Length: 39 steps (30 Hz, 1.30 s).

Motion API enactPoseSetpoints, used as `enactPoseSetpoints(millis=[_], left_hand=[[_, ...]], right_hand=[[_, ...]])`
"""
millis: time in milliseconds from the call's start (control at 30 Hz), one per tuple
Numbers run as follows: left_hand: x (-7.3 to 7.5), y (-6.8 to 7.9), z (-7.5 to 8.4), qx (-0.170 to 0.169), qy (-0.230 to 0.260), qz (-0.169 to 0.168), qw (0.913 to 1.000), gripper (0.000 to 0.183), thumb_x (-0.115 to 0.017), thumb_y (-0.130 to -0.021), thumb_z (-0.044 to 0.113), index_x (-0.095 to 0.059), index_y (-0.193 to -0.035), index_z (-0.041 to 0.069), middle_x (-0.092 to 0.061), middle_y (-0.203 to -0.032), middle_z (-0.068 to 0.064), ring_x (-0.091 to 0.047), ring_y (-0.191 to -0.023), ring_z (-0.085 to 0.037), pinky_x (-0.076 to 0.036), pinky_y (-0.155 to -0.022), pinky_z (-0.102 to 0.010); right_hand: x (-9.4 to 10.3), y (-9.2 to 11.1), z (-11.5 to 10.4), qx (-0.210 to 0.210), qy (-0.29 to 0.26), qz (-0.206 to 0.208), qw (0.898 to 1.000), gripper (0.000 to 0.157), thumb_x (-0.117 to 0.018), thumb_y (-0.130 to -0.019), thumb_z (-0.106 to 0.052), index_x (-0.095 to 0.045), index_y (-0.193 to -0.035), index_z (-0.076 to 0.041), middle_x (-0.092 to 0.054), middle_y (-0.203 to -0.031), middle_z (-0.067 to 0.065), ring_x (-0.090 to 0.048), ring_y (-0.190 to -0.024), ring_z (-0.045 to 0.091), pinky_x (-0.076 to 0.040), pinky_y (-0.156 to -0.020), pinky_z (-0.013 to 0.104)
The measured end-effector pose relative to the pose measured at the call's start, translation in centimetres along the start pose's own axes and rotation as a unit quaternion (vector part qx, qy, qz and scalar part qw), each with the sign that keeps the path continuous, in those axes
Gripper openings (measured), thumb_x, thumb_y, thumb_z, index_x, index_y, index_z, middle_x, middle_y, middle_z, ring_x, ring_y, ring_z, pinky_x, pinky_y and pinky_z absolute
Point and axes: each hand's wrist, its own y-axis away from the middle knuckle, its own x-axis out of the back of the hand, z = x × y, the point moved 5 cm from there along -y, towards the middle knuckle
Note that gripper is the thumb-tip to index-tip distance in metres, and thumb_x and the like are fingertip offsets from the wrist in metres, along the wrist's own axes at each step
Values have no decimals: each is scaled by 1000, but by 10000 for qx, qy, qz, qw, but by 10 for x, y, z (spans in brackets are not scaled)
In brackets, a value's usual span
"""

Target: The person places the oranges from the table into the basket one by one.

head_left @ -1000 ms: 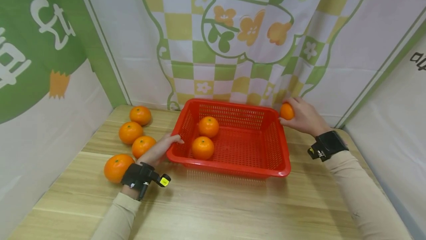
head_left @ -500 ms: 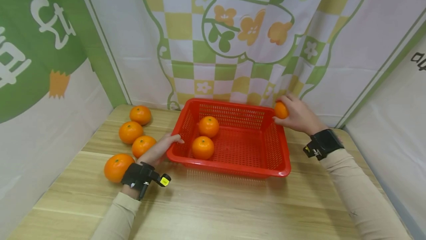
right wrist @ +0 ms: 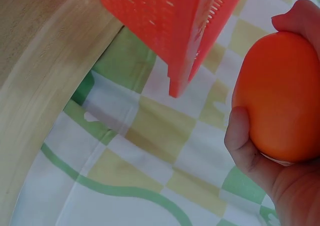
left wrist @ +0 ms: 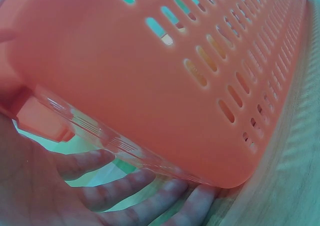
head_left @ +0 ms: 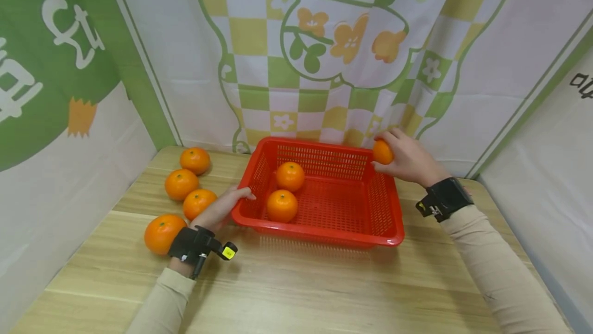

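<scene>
A red slotted plastic basket (head_left: 319,229) stands on the wooden table with two mandarin oranges, one behind (head_left: 290,176) and one in front (head_left: 282,206), at its left end. My left hand (head_left: 223,208) grips that end, its thumb over the rim; in the left wrist view its fingers (left wrist: 117,188) lie against the outer wall. Between the thumb and fingers of my right hand (head_left: 407,160) is another mandarin orange (head_left: 382,152), held over the basket's back right corner. The right wrist view shows this fruit (right wrist: 285,98) large, apart from the basket wall.
Left of the basket several mandarin oranges lie on the table, the nearest (head_left: 164,234) beside my left wrist and the farthest (head_left: 195,160) near the back edge. A checked, flowered curtain (head_left: 324,102) hangs right behind the basket. Fabric walls close off both sides.
My right hand has moved left with its mandarin orange, from outside the basket's back right corner to over that corner. The left hand and the basket stay in place.
</scene>
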Motion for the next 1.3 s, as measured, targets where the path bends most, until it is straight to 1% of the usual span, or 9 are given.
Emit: enactPoseSetpoints(millis=[267, 467, 567, 700, 833, 933, 1033, 1200, 1300], left_hand=[[0, -1, -1, 72, 127, 9, 9999, 52, -40, -89, 10, -29, -137, -7, -43, -127, -36, -49, -103, -50, -55, -62, -27], [1, -2, -2, 77, 84, -12, 9999, 52, -41, -88, 11, -31, -136, -7, -45, -124, -39, -50, -98, -53, -54, -55, -25], [1, -2, -1, 50, 63, -49, 10000, 51, -41, -89, 11, -31, -135, -7, -46, -122, -39, -51, -96, -54, -55, -56, -25], [0, -2, 1, -2, 47, -36, 10000, 49, -40, -90, 11, -32, -134, -10, -46, -121, -39, -50, -96, -54, -56, -58, -26], [0, -1, 2, 2, 37, -14, 10000, 49, -41, -90, 11, -33, -133, -11, -46, -119, -40, -53, -91, -51, -55, -56, -25], [0, 0, 2, 25, 11, 12, 10000, 50, -42, -89, 12, -33, -134, -9, -47, -118, -39, -56, -88, -48, -54, -55, -25], [1, 0, 2, 15, -48, 47, 10000, 50, -42, -90, 13, -32, -135, -8, -49, -118, -37, -57, -88, -47, -54, -54, -26], [2, 0, 1, 4, -72, -20, 10000, 50, -42, -91, 12, -31, -136, -7, -50, -119, -36, -55, -92, -51, -55, -57, -27], [2, 1, 1, 16, -30, -33, 10000, 50, -42, -91, 12, -33, -135, -8, -50, -119, -36, -54, -93, -51, -56, -60, -27]], right_hand=[[-3, -6, -5, 139, -87, -61, 9998, 56, -77, -68, -31, -53, -116, -12, -51, -104, 12, -51, -74, 24, -50, -50, 38], [-3, -11, -11, 218, -12, -81, 9997, 55, -75, -69, -33, -54, -114, -11, -52, -108, 13, -51, -79, 25, -51, -50, 40], [-3, -14, -15, 234, 49, -99, 9997, 56, -75, -69, -34, -55, -115, -10, -52, -108, 12, -52, -77, 25, -50, -52, 41], [-6, -18, -19, 193, 30, -155, 9997, 55, -77, -68, -31, -54, -115, -12, -50, -102, 9, -52, -70, 23, -49, -49, 39], [-9, -22, -23, 186, -69, -205, 9996, 54, -77, -69, -30, -53, -114, -14, -48, -100, 7, -52, -66, 21, -49, -47, 35], [-10, -25, -27, 188, -114, -192, 9996, 54, -76, -70, -32, -53, -115, -13, -48, -99, 6, -52, -65, 20, -49, -46, 35], [-11, -28, -30, 144, -168, -185, 9996, 55, -75, -70, -33, -53, -115, -12, -49, -99, 8, -52, -65, 22, -49, -47, 37], [-15, -32, -32, 56, -277, -197, 9994, 54, -75, -70, -34, -53, -115, -13, -50, -101, 8, -51, -70, 23, -48, -51, 38], [-17, -35, -35, 112, -355, -157, 9992, 51, -75, -70, -33, -54, -113, -14, -50, -100, 7, -50, -73, 22, -48, -53, 38]])
